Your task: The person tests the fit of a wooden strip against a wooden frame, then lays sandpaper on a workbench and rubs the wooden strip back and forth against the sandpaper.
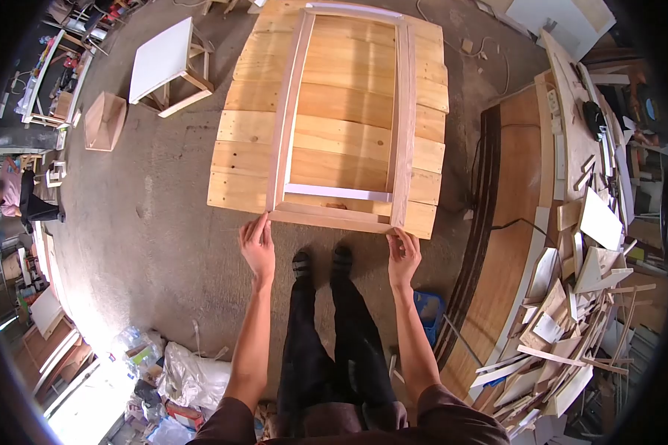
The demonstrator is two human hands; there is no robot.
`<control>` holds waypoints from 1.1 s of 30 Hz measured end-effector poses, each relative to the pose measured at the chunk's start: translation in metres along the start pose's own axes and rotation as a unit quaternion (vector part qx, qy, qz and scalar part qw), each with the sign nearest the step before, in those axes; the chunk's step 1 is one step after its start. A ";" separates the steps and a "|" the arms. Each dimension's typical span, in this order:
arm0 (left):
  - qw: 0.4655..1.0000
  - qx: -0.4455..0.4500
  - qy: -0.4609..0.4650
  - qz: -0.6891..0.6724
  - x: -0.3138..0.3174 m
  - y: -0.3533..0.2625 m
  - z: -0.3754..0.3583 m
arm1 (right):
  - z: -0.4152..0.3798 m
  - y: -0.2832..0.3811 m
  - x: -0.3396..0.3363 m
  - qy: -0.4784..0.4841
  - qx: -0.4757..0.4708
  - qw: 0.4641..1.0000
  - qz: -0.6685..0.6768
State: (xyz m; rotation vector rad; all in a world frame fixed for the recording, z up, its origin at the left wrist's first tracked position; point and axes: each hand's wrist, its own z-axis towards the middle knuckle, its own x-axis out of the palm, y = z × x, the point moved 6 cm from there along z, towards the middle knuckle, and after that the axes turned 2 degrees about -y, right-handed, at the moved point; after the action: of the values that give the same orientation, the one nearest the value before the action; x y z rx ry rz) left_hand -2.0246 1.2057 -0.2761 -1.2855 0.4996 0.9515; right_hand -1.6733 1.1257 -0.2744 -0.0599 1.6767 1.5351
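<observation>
A rectangular wooden frame (pixel 405 133) lies on a table topped with pale planks (pixel 237 159). My left hand (pixel 257 251) pinches the frame's near left corner, fingertips against its end. At the near right corner, my right hand (pixel 404 259) grips the frame in the same way, thumb and fingers closed at the edge. A lighter crosspiece (pixel 338 193) runs inside the frame, close to its near rail. Parts of my fingers are hidden behind the wood.
A white-topped stool (pixel 163 63) and a wooden box form (pixel 105 122) stand on the floor to the left. Wood offcuts (pixel 564 326) pile up on the right beside a long bench. Plastic bags (pixel 193 378) lie lower left. Another person (pixel 22 196) is at the far left.
</observation>
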 end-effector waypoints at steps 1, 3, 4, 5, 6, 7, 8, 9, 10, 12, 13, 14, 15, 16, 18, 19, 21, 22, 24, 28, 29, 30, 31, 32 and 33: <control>1.000 0.001 0.002 0.002 -0.001 0.000 -0.001 | -0.002 0.000 0.001 0.000 0.003 1.000 0.001; 1.000 -0.009 0.000 -0.008 0.000 0.000 -0.002 | -0.004 -0.005 0.004 -0.003 0.031 0.999 0.034; 1.000 -0.007 0.002 -0.008 0.001 0.000 -0.002 | -0.004 -0.008 0.004 -0.005 0.033 0.999 0.034; 1.000 -0.019 -0.005 -0.020 0.001 0.001 -0.002 | -0.004 -0.009 0.006 0.002 0.024 0.999 0.040; 0.999 -0.032 -0.011 -0.032 0.002 0.004 -0.004 | -0.005 -0.009 0.007 0.009 0.016 0.999 0.046; 0.999 -0.029 -0.008 -0.032 0.002 0.005 -0.004 | -0.005 -0.010 0.007 0.007 0.020 0.999 0.046; 0.999 -0.026 0.005 -0.044 0.003 0.007 -0.004 | -0.006 -0.010 0.007 -0.002 0.016 0.998 0.060; 0.998 -0.023 0.018 -0.055 0.004 0.008 -0.005 | -0.006 -0.009 0.007 -0.011 0.012 0.997 0.074; 0.998 -0.021 0.021 -0.055 0.005 0.009 -0.007 | -0.008 -0.007 0.007 -0.013 0.015 0.997 0.074; 0.998 -0.040 0.037 0.014 0.005 0.005 -0.007 | -0.013 -0.016 0.002 -0.050 0.086 0.992 0.081; 0.998 -0.038 0.039 0.014 0.002 -0.001 -0.006 | -0.015 -0.019 0.000 -0.051 0.089 0.991 0.081; 1.000 0.001 0.009 0.030 -0.005 -0.014 -0.006 | -0.015 -0.019 -0.002 -0.045 0.071 0.995 0.061; 0.998 0.041 -0.022 0.044 -0.010 -0.031 -0.005 | -0.016 -0.021 -0.003 -0.040 0.053 0.997 0.039; 0.998 0.043 -0.019 0.043 -0.008 -0.040 -0.007 | -0.015 -0.019 -0.006 -0.042 0.056 0.997 0.038; 0.988 0.144 0.051 0.031 0.005 -0.068 -0.017 | -0.012 -0.012 -0.004 -0.019 0.027 0.999 0.034; 0.984 0.150 0.093 0.035 0.015 -0.081 -0.024 | -0.012 -0.010 -0.004 -0.020 0.029 0.999 0.035; 0.974 0.190 0.125 0.014 0.035 -0.108 -0.029 | -0.009 -0.006 -0.002 -0.010 0.027 0.999 0.032; 0.961 0.228 0.155 -0.007 0.047 -0.124 -0.031 | -0.008 -0.003 -0.003 -0.014 0.028 0.999 0.032; 0.955 0.233 0.183 -0.014 0.066 -0.145 -0.034 | -0.007 -0.004 -0.005 -0.030 0.071 0.996 0.050; 0.939 0.232 0.254 -0.027 0.096 -0.156 -0.034 | -0.003 -0.003 -0.005 -0.034 0.050 0.996 0.063; 0.937 0.235 0.256 -0.027 0.100 -0.155 -0.033 | -0.003 -0.005 -0.004 -0.031 0.064 0.995 0.072; 0.937 0.229 0.263 -0.034 0.102 -0.153 -0.032 | -0.002 -0.008 -0.004 -0.034 0.067 0.994 0.073; 0.936 0.223 0.270 -0.041 0.104 -0.151 -0.032 | -0.001 -0.010 -0.004 -0.034 0.055 0.995 0.072; 0.934 0.225 0.273 -0.039 0.105 -0.151 -0.034 | -0.002 -0.011 -0.003 -0.034 0.042 0.996 0.071; 0.937 0.232 0.257 -0.041 0.103 -0.152 -0.034 | -0.002 -0.011 -0.004 -0.035 0.046 0.996 0.073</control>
State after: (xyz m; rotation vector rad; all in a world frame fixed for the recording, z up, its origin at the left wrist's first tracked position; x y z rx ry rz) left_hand -1.8377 1.2062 -0.2776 -1.0977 1.0044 0.3749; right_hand -1.6659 1.1196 -0.2813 0.1662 1.7238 1.5453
